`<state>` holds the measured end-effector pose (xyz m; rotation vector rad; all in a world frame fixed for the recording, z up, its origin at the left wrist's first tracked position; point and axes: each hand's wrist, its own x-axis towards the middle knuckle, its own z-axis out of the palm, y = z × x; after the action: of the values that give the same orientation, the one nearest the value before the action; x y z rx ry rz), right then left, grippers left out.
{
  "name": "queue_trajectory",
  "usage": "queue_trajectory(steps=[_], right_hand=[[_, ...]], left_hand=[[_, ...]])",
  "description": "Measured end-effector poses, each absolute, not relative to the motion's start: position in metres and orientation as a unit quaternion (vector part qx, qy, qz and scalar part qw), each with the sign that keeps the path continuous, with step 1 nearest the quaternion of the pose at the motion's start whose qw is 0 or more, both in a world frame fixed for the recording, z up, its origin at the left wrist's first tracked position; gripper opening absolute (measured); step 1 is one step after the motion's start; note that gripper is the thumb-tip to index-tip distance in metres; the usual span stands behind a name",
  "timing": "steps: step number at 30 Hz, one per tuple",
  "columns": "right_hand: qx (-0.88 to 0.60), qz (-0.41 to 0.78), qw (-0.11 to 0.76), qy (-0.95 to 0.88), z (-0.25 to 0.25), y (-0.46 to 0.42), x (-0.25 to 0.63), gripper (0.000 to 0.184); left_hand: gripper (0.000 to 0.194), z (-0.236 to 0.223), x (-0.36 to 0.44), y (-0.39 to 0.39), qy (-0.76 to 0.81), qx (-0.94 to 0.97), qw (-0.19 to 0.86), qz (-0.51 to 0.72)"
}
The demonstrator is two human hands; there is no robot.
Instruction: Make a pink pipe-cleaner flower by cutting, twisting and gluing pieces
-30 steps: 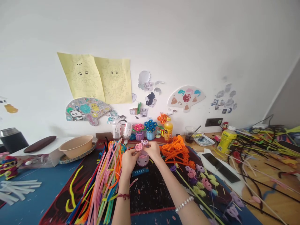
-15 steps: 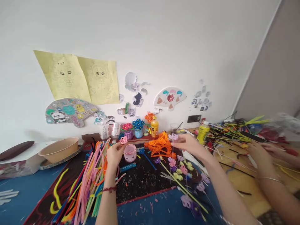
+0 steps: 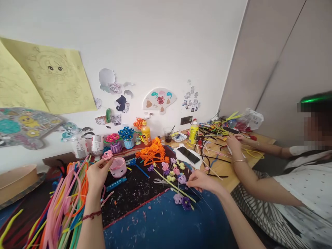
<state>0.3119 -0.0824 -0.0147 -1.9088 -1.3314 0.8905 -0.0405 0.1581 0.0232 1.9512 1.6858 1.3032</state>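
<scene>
My left hand [image 3: 98, 174] pinches a small pink pipe-cleaner flower [image 3: 107, 154] between thumb and fingers, above and left of a pink cup [image 3: 118, 168]. Low over a cluster of pipe-cleaner flowers, my right hand [image 3: 203, 181] has its fingertips pinched at a lilac flower [image 3: 182, 178]; part of its grip is hidden. Around it lie yellow flowers [image 3: 171, 178], a dark purple flower [image 3: 186, 203] and a long green stem [image 3: 178, 189]. Thin wire stems run out below the right hand. Scissors [image 3: 160, 181] lie partly under the flowers.
Bundled colored pipe cleaners [image 3: 62, 204] lie at left, orange ones [image 3: 153, 152] in the middle. Potted flowers [image 3: 127, 135], an orange bottle [image 3: 146, 134] and a yellow bottle [image 3: 193, 133] stand along the wall. A phone [image 3: 188, 155] lies near a co-worker's hands [image 3: 234, 143] at right.
The view has turned right, bringing the co-worker into sight. My right hand has come down with the lilac flower to the flower cluster. The left still holds the pink flower.
</scene>
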Motion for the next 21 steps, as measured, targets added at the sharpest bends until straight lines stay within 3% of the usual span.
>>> queue_trajectory(steps=[9, 11, 16, 21], right_hand=[[-0.794, 0.12, 0.317, -0.504, 0.009, -0.041, 0.29, 0.016], [-0.791, 0.118, 0.304, -0.517, 0.011, -0.028, 0.278, 0.013], [-0.781, 0.132, 0.291, -0.537, 0.011, -0.012, 0.264, 0.027], [-0.746, 0.14, 0.343, -0.553, 0.03, -0.008, 0.27, 0.023]], left_hand=[[0.05, 0.023, -0.042, 0.158, 0.577, 0.672, 0.137, 0.444], [0.049, 0.024, -0.042, 0.157, 0.576, 0.673, 0.136, 0.443], [0.049, 0.024, -0.046, 0.155, 0.573, 0.677, 0.133, 0.443], [0.048, 0.021, -0.048, 0.158, 0.575, 0.677, 0.129, 0.441]])
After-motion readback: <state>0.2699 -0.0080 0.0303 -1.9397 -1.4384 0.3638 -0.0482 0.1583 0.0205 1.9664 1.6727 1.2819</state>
